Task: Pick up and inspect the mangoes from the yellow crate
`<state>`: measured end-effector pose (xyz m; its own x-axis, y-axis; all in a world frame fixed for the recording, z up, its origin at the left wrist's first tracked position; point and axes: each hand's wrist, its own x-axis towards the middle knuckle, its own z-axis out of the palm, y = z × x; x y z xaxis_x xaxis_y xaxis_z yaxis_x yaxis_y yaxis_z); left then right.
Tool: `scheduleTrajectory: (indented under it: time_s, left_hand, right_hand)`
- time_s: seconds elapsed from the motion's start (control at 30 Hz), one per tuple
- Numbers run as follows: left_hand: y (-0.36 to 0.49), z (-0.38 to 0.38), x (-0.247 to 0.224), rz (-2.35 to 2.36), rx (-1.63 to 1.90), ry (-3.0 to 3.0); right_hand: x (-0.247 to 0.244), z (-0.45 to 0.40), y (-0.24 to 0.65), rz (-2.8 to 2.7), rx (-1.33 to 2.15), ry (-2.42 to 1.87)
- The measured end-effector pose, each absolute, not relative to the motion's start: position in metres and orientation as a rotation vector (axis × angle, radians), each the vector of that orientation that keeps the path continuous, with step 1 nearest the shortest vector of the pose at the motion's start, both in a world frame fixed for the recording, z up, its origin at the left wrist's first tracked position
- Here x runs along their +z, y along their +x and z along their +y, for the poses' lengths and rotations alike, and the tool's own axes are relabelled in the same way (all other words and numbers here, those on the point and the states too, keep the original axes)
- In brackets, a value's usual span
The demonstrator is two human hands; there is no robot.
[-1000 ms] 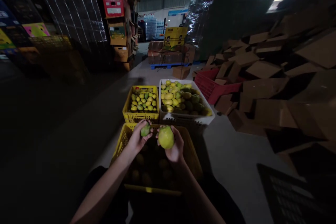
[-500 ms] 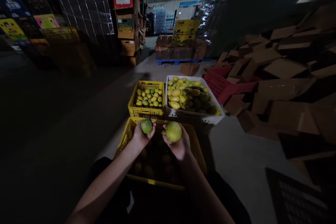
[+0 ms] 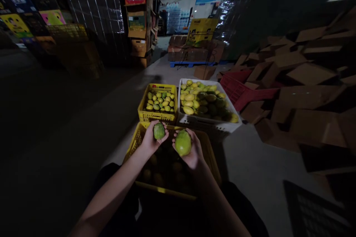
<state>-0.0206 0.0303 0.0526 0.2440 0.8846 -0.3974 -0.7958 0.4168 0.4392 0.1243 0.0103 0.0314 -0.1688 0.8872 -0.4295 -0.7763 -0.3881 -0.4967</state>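
In my left hand (image 3: 151,139) lies a small dark-green lemon (image 3: 159,131), with my fingers curled round its side. A larger, yellow-green lemon (image 3: 183,143) sits in my right hand (image 3: 194,152). Both hands are over the near yellow crate (image 3: 213,159), whose shadowed inside holds several more fruits. Just beyond stands a smaller yellow crate (image 3: 157,116) of yellow and green lemons (image 3: 167,103). To its right, a white crate (image 3: 205,121) is heaped with larger yellow lemons (image 3: 189,103), partly in shadow.
A red crate (image 3: 236,90) and a big pile of cardboard boxes (image 3: 308,100) lie to the right. Stacked cartons (image 3: 136,24) and a loaded blue pallet (image 3: 183,64) stand at the back. Grey floor (image 3: 116,107) shows on the left.
The lemon in my right hand has turned, its end now pointing more downward. The lemon in my left hand is tilted more upright. The whole view has shifted slightly.
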Motion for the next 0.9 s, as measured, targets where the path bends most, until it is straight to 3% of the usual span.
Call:
scheduleTrajectory:
  time_s: [0.6, 0.9]
  left_hand:
    - [-0.017, 0.047, 0.034, 0.93, 1.005, 0.171]
    - [-0.016, 0.043, 0.041, 0.723, 1.051, 0.039]
  right_hand:
    - [0.023, 0.017, 0.124, 0.05, 1.707, -0.864]
    - [0.029, 0.016, 0.118, 0.069, 1.602, -0.843]
